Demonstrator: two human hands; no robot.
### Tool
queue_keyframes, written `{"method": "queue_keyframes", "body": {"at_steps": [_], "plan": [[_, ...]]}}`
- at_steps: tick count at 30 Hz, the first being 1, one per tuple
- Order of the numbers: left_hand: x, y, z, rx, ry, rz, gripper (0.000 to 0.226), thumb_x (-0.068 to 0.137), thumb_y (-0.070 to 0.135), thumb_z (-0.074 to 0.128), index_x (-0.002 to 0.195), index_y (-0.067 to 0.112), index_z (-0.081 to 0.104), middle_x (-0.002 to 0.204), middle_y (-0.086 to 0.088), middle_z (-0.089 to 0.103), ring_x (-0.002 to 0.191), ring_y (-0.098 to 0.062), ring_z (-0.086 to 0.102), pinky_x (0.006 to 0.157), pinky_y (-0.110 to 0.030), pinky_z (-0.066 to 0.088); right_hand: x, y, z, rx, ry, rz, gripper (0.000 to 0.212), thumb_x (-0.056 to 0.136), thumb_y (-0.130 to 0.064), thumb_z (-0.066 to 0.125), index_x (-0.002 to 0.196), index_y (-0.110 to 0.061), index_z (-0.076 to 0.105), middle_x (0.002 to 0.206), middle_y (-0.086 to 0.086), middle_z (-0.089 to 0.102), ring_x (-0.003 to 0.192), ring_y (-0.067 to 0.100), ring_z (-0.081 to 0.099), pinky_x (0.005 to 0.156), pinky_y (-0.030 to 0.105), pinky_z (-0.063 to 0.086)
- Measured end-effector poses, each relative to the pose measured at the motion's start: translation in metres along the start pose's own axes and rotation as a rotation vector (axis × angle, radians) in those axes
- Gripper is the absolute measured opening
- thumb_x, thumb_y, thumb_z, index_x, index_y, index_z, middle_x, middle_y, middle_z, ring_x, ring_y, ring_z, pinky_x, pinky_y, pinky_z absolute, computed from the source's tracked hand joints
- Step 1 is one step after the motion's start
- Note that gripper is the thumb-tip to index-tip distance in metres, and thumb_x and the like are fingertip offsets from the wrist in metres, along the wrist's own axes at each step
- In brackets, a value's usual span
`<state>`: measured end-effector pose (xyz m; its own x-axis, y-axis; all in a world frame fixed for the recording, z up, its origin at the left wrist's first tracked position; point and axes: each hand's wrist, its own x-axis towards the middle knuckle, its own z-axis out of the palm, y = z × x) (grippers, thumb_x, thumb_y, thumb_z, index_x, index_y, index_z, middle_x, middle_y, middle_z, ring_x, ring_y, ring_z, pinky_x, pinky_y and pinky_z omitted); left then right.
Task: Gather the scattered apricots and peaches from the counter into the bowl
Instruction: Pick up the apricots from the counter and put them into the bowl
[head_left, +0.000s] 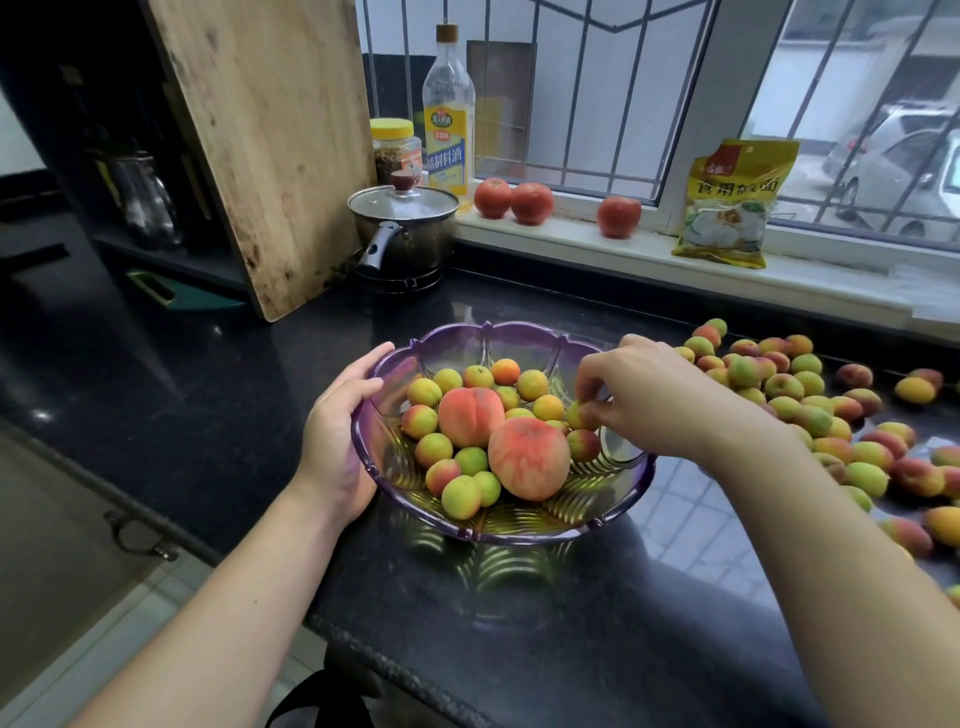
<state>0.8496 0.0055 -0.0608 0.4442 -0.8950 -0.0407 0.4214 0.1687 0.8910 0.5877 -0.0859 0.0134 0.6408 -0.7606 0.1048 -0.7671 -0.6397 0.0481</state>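
1. The purple bowl is steadied on the dark worktop by the left hand, whose fingers are curled round its near-left rim.
2. A small apricot is pinched in the fingertips of the right hand, held low over the bowl's right side.
3. Many apricots lie scattered on the worktop to the right, well apart from the bowl; two peaches already sit inside among smaller fruit.
4. The apricots are judged light, round and prone to rolling; several could be cupped at once.
5. Peaches are judged heavier and easily bruised, so a whole-palm hold and gentle lowering are advised.
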Motion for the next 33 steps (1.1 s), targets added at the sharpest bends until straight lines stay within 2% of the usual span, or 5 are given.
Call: {"method": "queue_keyframes", "body": {"at_steps": [13, 17, 22, 29, 33], "plan": [[0.000, -0.001, 0.000, 0.002, -0.002, -0.001, 0.042, 0.105, 0.010, 0.041, 0.141, 0.012, 0.063, 0.130, -0.010, 0.074, 0.123, -0.028, 0.070, 0.114, -0.052, 0.047, 0.001, -0.005, 0.005, -0.170, -0.018, 0.016, 0.014, 0.099, -0.030, 0.058, 0.107, -0.035, 0.068, 0.094, -0.009, 0.064, 0.093, 0.017, 0.048, 0.073, 0.033, 0.037], [0.001, -0.002, -0.002, -0.009, -0.011, 0.002, 0.042, 0.105, 0.011, 0.040, 0.141, 0.012, 0.062, 0.129, -0.009, 0.075, 0.122, -0.027, 0.070, 0.113, -0.051, 0.048, 0.000, -0.002, -0.006, 0.023, -0.039, 0.020, 0.014, 0.098, -0.033, 0.062, 0.107, -0.031, 0.072, 0.097, -0.010, 0.067, 0.092, 0.013, 0.055, 0.076, 0.030, 0.048], [0.003, -0.003, -0.001, 0.013, -0.008, 0.025, 0.042, 0.104, 0.008, 0.039, 0.136, 0.014, 0.066, 0.127, -0.009, 0.075, 0.121, -0.026, 0.071, 0.107, -0.046, 0.052, -0.001, 0.052, -0.026, 0.331, 0.407, 0.363, 0.024, 0.099, -0.013, 0.059, 0.114, -0.024, 0.073, 0.105, -0.004, 0.073, 0.100, 0.016, 0.065, 0.093, 0.038, 0.053], [0.007, -0.004, -0.003, 0.020, -0.004, 0.043, 0.042, 0.102, 0.003, 0.040, 0.132, 0.012, 0.068, 0.125, -0.011, 0.076, 0.119, -0.027, 0.071, 0.101, -0.042, 0.054, 0.066, 0.073, 0.036, -0.116, -0.190, 0.342, 0.044, 0.096, -0.029, 0.059, 0.139, -0.033, 0.054, 0.133, 0.005, 0.063, 0.125, 0.030, 0.055, 0.110, 0.048, 0.037], [0.008, -0.005, -0.004, 0.009, -0.007, 0.042, 0.042, 0.102, 0.003, 0.040, 0.132, 0.011, 0.068, 0.126, -0.013, 0.075, 0.121, -0.030, 0.070, 0.104, -0.044, 0.053, 0.075, 0.072, 0.052, -0.330, -0.193, 0.328, 0.022, 0.097, -0.032, 0.059, 0.116, -0.022, 0.062, 0.119, 0.009, 0.067, 0.118, 0.032, 0.058, 0.110, 0.046, 0.032]]}}
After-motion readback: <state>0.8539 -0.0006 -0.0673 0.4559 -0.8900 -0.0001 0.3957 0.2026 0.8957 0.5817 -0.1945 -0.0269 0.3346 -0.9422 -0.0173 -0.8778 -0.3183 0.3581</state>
